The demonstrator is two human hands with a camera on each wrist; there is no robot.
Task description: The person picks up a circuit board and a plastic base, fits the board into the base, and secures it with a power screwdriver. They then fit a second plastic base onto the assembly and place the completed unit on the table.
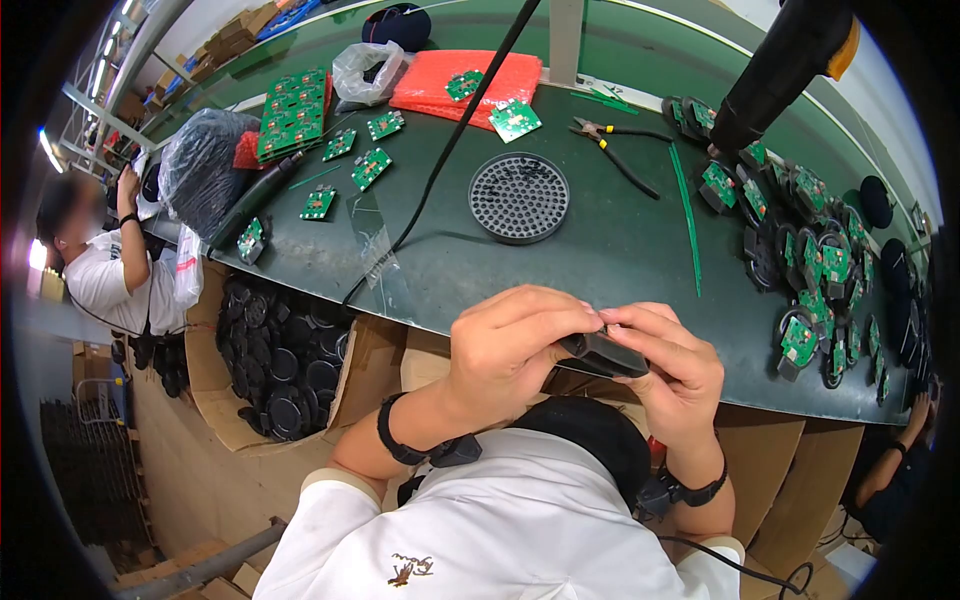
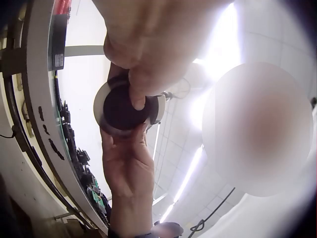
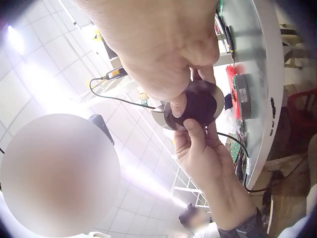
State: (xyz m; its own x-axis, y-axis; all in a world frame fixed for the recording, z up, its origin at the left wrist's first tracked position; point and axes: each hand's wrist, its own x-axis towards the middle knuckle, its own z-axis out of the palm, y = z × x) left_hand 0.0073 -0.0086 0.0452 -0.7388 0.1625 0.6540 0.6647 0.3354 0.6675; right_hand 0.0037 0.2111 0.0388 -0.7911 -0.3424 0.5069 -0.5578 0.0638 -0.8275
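Between both hands, over the table's front edge, is a black round housing (image 1: 605, 355). My left hand (image 1: 515, 335) grips its left side, fingers bent over the top edge. On the opposite side, my right hand (image 1: 668, 370) holds it between thumb and fingers. Seen from the left wrist, the housing (image 2: 124, 109) shows a dark round face with a paler rim, and a thumb lies across that face. In the right wrist view both thumbs touch the dark face of the housing (image 3: 200, 106). Its upper side is mostly hidden by fingers.
A round perforated tray (image 1: 519, 198) and pliers (image 1: 620, 150) lie on the green table (image 1: 450, 270). Black housings with green circuit boards (image 1: 810, 270) crowd the right end. A power screwdriver (image 1: 785, 75) hangs above. A cardboard box (image 1: 215, 385) below left holds black round parts. Another person (image 1: 110, 265) sits left.
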